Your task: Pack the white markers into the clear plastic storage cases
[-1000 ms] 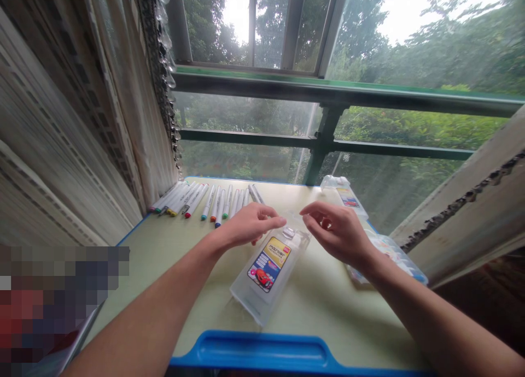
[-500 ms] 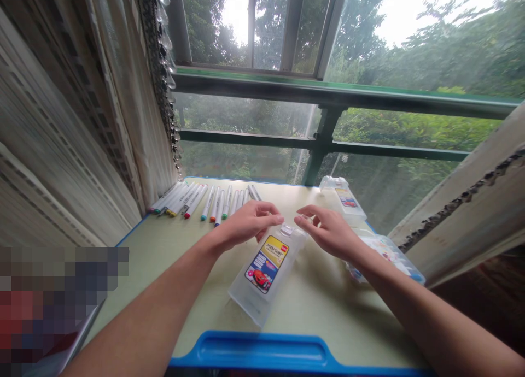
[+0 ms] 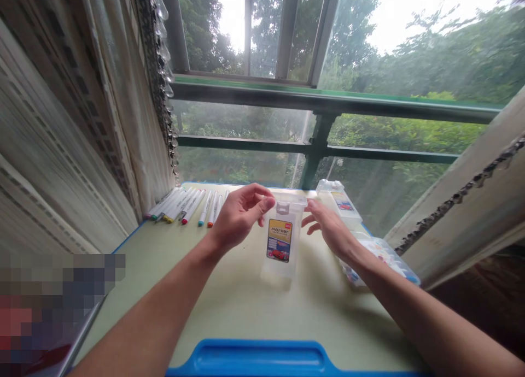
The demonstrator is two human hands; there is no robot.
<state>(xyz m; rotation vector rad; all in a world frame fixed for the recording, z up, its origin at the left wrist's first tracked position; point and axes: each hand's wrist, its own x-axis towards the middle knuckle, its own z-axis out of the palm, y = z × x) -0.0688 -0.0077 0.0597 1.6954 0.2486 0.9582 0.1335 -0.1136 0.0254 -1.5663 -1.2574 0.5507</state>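
A translucent plastic marker case point(image 3: 280, 273) stands roughly upright over the middle of the table, its yellow and blue car label facing me. My left hand point(image 3: 244, 210) is closed at the case's top left edge, thumb and fingers pinching it beside the clear latch. At the top right corner, my right hand point(image 3: 328, 218) has its thumb and forefinger tips on the rim, while its other fingers hang loosely beside the wall. I see nothing inside the case. White markers point(image 3: 191, 205) with coloured ends lie in a row behind my left hand, which covers some of them.
A second translucent case point(image 3: 342, 202) lies at the back right. Nearer, a clear box point(image 3: 383, 257) with colourful contents sits partly behind my right forearm. The table point(image 3: 229, 306) has a blue front tray point(image 3: 258, 355). Curtains point(image 3: 82, 120) and a railed window point(image 3: 246, 98) enclose it.
The marker case has swung from leaning back at a slant to nearly upright. My left hand has closed on its top edge, and my right fingertips have come to its right corner.
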